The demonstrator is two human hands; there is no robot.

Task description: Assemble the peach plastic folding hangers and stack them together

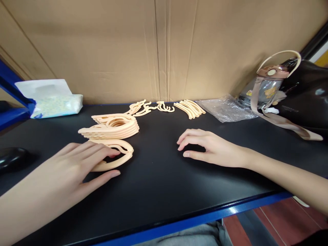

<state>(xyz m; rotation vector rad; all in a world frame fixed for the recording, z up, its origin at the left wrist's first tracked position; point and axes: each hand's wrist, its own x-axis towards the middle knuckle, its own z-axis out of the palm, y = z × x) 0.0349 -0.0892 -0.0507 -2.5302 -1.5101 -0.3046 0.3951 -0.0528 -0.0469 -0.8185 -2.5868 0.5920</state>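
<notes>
Nothing really readable here tbh. The black bag (304, 99) on the right has a tiny line of lettering on its side, but it's way too small and blurry to make out. The water bottle (263, 89) just has a cartoon sticker, no legible words.

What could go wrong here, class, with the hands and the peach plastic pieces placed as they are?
1. The left hand rests on a loose peach piece beside the stack; a nudge might topple the stack.
2. The hook pieces lie crisscrossed at the back and could tangle.
3. The water bottle lies tilted nearby; it might leak.
</notes>
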